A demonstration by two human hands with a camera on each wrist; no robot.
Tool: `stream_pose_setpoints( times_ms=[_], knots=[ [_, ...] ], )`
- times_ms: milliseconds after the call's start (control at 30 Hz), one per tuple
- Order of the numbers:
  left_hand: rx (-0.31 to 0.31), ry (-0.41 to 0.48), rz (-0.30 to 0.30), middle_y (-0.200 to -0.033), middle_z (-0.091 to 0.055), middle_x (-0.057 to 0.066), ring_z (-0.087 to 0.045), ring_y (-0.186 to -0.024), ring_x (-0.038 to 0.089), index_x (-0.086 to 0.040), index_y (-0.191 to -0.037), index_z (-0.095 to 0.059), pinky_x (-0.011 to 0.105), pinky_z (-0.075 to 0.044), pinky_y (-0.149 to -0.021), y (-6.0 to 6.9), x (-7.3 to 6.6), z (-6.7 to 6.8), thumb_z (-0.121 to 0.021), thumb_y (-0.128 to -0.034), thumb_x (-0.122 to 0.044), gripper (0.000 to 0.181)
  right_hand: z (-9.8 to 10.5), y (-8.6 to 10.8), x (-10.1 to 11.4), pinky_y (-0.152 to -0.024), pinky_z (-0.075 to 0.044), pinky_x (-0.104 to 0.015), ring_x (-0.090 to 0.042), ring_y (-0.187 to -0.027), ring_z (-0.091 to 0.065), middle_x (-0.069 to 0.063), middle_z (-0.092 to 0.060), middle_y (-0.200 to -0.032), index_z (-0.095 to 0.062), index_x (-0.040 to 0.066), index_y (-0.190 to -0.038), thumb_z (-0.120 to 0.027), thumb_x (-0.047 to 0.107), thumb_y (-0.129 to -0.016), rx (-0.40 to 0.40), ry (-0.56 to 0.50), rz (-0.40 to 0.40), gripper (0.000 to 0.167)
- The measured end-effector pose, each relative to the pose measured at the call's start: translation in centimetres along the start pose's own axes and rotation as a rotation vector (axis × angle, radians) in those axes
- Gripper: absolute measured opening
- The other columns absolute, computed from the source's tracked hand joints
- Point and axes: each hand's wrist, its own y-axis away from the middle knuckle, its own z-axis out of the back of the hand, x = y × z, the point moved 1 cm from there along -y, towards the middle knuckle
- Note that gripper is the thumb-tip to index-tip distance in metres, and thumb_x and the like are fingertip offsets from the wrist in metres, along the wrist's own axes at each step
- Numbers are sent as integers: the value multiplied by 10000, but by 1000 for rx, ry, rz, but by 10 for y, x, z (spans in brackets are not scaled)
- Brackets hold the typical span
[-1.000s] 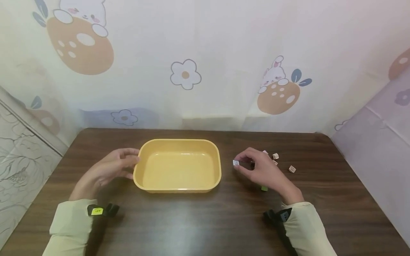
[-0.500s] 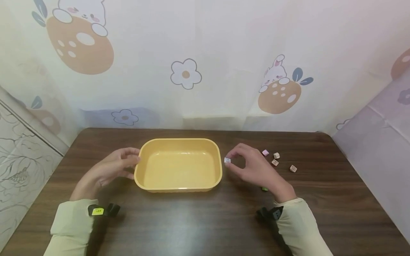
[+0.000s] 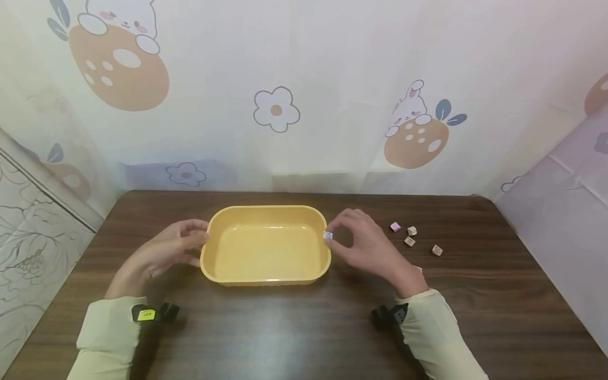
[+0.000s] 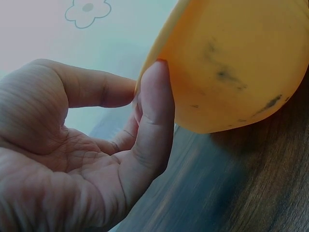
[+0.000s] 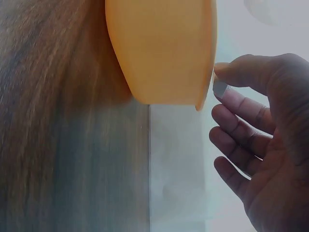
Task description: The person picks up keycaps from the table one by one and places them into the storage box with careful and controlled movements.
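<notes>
A yellow rectangular tub with rounded corners sits on the dark wooden table. My left hand pinches its left rim; in the left wrist view the thumb and a finger grip the tub wall. My right hand pinches a small white cube with a faint printed mark between thumb and index finger. That cube is at the tub's right rim, level with it, and I cannot tell whether they touch. In the right wrist view the remaining fingers of the right hand are loosely bent.
Right of the right hand lie several small cubes: a pink cube, a cream cube and brownish cubes with printed marks. A patterned curtain hangs behind the table's far edge.
My right hand has carried the white cube leftward from near the loose cubes to the tub's right rim. The left hand stays on the tub. A green piece is now hidden by the right arm.
</notes>
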Motion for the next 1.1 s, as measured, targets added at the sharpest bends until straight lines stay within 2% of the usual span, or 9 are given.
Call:
stream_pose_setpoints(
  times_ms=[200, 600, 867, 1100],
  knots=[
    [-11, -4, 12, -1172, -631, 110, -682, -1017, 181, 122, -1457, -378, 402, -659, -811, 0, 0, 1, -575, -1064, -188, 539, -5, -4, 4, -1021, -489, -455, -219, -1077, -611, 24, -708, -1048, -753, 177, -1021, -807, 273, -925, -7, 22, 1, 146],
    [-14, 10, -1, -1212, -619, 157, -671, -1016, 176, 123, -1481, -360, 378, -658, -790, -2, 2, 0, -573, -1059, -186, 565, -19, -15, 12, -1038, -449, -480, -236, -1028, -631, -20, -739, -1020, -784, 153, -1023, -810, 258, -915, -43, 60, 75, 152],
    [-11, 0, -11, -1271, -591, 201, -668, -1047, 187, 125, -1476, -352, 384, -660, -785, 3, 4, 1, -544, -1076, -177, 536, -29, -23, 18, -1065, -453, -466, -219, -1033, -625, 8, -742, -1035, -783, 169, -1027, -789, 295, -934, 9, 48, 84, 157],
    [-4, 19, -16, -1236, -606, 181, -675, -1052, 199, 121, -1473, -352, 396, -663, -812, 0, 3, 1, -564, -1072, -177, 543, -33, -26, 23, -1058, -461, -477, -226, -1018, -631, 22, -738, -1013, -769, 182, -987, -808, 267, -908, -1, 44, 104, 122]
  ],
)
